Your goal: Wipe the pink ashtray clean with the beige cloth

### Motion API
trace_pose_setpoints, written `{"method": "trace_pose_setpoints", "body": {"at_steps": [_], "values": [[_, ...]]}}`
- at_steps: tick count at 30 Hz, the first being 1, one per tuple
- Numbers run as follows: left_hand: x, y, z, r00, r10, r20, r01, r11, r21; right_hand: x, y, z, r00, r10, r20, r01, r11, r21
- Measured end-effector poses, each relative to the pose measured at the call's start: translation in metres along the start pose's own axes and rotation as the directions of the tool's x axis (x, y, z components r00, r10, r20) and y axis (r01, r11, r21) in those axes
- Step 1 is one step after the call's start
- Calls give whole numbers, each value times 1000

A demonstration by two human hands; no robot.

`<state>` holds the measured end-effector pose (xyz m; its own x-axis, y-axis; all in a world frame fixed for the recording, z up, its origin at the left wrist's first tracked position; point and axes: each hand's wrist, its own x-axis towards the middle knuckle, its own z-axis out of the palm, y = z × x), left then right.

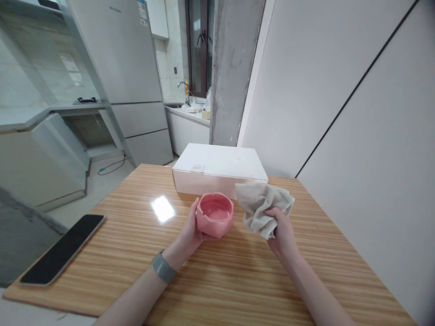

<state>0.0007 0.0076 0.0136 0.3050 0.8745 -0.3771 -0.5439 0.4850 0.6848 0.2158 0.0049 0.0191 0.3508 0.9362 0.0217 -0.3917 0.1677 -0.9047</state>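
A pink faceted ashtray [215, 219] with notches in its rim is held by my left hand [192, 226], whose fingers curl round its left side and underneath. It is tipped a little so that its hollow inside shows. To its right, my right hand [281, 231] grips a crumpled light grey cloth [260, 206], the thumb pressed on top of the folds. Cloth and ashtray are apart, with a small gap between them. Both are held above the wooden table [210, 290].
A closed white box [220, 167] lies at the table's far edge, just behind the ashtray. A phone [64, 249] with a dark screen lies at the left edge. A white wall [367, 149] borders the table on the right. Beyond stands a fridge [125, 59].
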Motion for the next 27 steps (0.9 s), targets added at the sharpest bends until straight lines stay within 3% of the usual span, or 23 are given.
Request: {"method": "trace_pose_setpoints", "body": {"at_steps": [5,8,12,17,23,27], "values": [[2,-6,-7,985,-75,158,82,996,-39,11,1,-2,998,46,-35,-46,999,-5],[3,-12,-8,976,-114,185,130,989,-75,0,9,0,992,112,64,-108,992,-65],[2,-16,-9,964,-167,207,183,981,-60,-13,16,4,948,233,217,-203,967,-151],[-2,-11,-7,941,-256,221,251,967,50,-12,17,10,926,249,283,-199,961,-193],[-5,-8,-1,971,-165,173,165,986,11,-13,23,18,936,239,258,-202,966,-159],[-10,-9,8,976,-54,213,63,997,-35,-17,32,22,957,202,209,-189,979,-80]]}}
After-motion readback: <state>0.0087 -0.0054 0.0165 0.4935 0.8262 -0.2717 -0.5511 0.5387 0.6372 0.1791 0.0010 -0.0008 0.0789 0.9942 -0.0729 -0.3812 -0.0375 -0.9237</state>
